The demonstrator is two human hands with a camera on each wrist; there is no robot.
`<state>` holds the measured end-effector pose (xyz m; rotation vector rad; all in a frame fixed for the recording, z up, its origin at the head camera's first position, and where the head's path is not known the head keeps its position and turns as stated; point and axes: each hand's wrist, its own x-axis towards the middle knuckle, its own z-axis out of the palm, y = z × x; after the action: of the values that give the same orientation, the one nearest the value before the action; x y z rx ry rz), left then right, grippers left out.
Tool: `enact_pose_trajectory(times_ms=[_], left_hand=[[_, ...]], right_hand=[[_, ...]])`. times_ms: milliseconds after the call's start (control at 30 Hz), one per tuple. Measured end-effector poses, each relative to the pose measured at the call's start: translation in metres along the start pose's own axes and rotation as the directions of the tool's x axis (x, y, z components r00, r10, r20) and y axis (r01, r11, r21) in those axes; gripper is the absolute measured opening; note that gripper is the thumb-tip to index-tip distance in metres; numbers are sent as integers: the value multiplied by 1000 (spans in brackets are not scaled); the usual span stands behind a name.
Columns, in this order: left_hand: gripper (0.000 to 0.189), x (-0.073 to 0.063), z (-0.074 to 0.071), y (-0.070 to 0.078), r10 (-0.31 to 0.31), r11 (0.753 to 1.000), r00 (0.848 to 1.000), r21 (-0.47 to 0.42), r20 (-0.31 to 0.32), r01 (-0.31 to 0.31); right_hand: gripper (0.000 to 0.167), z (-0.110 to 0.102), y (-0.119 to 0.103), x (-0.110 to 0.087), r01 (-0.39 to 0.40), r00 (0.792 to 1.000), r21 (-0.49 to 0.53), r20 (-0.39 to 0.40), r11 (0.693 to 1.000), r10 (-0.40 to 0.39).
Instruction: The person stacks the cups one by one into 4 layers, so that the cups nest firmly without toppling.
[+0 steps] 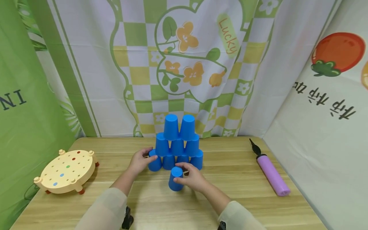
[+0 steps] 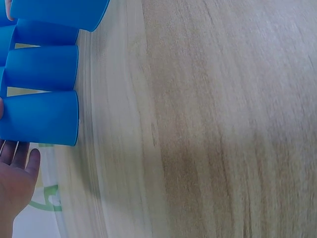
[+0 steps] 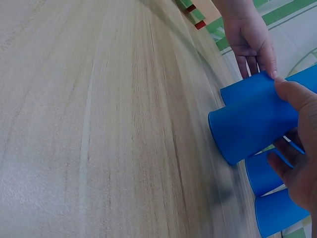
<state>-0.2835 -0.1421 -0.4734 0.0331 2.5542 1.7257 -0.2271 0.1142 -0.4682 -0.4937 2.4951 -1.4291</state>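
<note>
Blue cups stand upside down in a stepped stack: two cups (image 1: 171,127) on top, three cups (image 1: 177,147) in the middle, several along the bottom. My left hand (image 1: 140,162) is at the leftmost bottom cup (image 1: 155,163), thumb on its near side and fingers behind it. That grasp shows again in the left wrist view, where the hand (image 2: 18,176) spans the end cup (image 2: 39,119). In front of the stack, my right hand (image 1: 193,177) holds a separate upside-down cup (image 1: 175,180) between thumb and fingers. The right wrist view shows the held cup (image 3: 252,124) slightly tilted.
A round cream-coloured board with pegs (image 1: 69,171) and coloured dots lies on the left of the wooden table (image 1: 161,210). To the right is a purple hand pump (image 1: 271,174) with a black nozzle. Patterned curtains (image 1: 138,73) hang behind and beside the table.
</note>
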Motion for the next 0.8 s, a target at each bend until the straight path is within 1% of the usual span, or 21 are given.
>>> enact_pose_trajectory(times_ms=[200,333,467,667,800], left_hand=[[59,0,1,-1,3,1000,1000,-18,0,-3],[59,1,0,-2,3,1000,1000,-22,0,-3],[58,1,-1,-1,10,1000,1000,-12,-3,-10],[57,1,-1,-1,15,1000,1000,-7,-5,-15],[57,1,1,-2,17,1000,1000,-11,-2,-17]], right_hand=[[56,-8,-6,-1,28,999,-17,-22,999,-29],[55,-19,-17,-4,45,998,-6,-33,999,-45],[53,-37,-39,-8,85,996,-10,-24,996,-85],[55,-67,-81,-11,141,990,-62,-3,988,-141],[56,-86,-107,-8,154,987,-103,-34,983,-158]])
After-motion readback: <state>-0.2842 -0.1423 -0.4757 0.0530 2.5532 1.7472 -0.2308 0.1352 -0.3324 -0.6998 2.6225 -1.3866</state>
